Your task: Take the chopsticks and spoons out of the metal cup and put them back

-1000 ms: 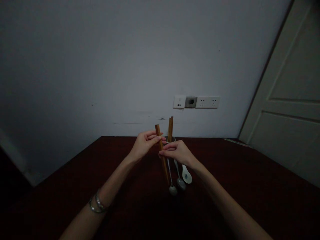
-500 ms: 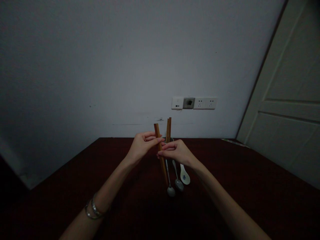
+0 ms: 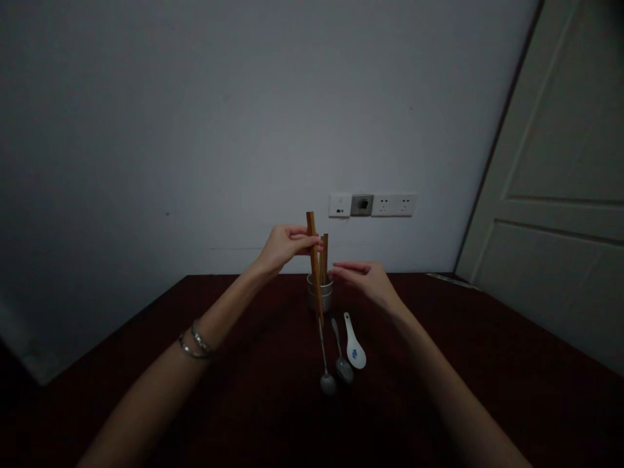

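My left hand (image 3: 287, 247) pinches wooden chopsticks (image 3: 314, 276) near their top. They hang almost upright in front of a light-coloured cup (image 3: 327, 301), and their lower tips overlap the handle of a long-handled metal spoon (image 3: 328, 385). More chopsticks (image 3: 325, 257) stand inside the cup. Just right of the cup's rim is my right hand (image 3: 368, 279), empty, with its fingers stretched out and a little apart. On the table in front of the cup, a second metal spoon (image 3: 344, 371) lies between the long-handled one and a white soup spoon (image 3: 356, 355) with a blue mark.
The dark red table (image 3: 253, 364) reaches back to a pale wall (image 3: 244, 130). Sockets (image 3: 392, 205) are set in the wall above the cup. A panelled door (image 3: 550, 169) stands at the right. The light is dim.
My left hand has risen with the chopsticks, which now hang more upright before the cup. My right hand has let go of them and drawn away to the right.
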Demonstrator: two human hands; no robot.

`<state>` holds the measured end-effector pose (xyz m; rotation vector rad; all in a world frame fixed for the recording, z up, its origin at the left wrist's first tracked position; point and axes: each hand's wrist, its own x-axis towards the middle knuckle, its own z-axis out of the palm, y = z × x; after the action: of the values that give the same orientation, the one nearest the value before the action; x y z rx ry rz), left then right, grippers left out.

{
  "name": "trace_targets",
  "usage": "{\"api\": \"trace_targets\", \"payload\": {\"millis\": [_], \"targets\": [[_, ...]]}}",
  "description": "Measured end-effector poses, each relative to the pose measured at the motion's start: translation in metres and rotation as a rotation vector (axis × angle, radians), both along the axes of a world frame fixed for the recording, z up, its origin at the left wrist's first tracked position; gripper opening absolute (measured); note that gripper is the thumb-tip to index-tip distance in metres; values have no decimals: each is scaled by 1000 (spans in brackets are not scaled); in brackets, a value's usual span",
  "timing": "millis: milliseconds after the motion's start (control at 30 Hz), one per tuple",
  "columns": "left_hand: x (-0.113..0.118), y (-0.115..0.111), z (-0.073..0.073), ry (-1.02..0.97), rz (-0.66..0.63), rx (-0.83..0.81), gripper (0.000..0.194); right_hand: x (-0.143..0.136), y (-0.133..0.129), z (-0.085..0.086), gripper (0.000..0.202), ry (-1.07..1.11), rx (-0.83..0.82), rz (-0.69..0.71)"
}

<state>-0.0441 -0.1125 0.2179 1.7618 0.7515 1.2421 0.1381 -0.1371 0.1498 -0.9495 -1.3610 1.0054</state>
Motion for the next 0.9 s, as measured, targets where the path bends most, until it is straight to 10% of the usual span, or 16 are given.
{"api": "trace_targets", "payload": {"millis": [267, 500, 900], "targets": [[8, 73, 46, -40, 24, 45, 28, 100, 70, -74, 13, 75, -66, -462], [24, 99, 29, -32, 72, 8, 12, 135, 91, -160, 5, 277, -289, -505], [25, 133, -1, -71, 118, -14, 6, 141, 87, -174, 11, 355, -206, -441]]}}
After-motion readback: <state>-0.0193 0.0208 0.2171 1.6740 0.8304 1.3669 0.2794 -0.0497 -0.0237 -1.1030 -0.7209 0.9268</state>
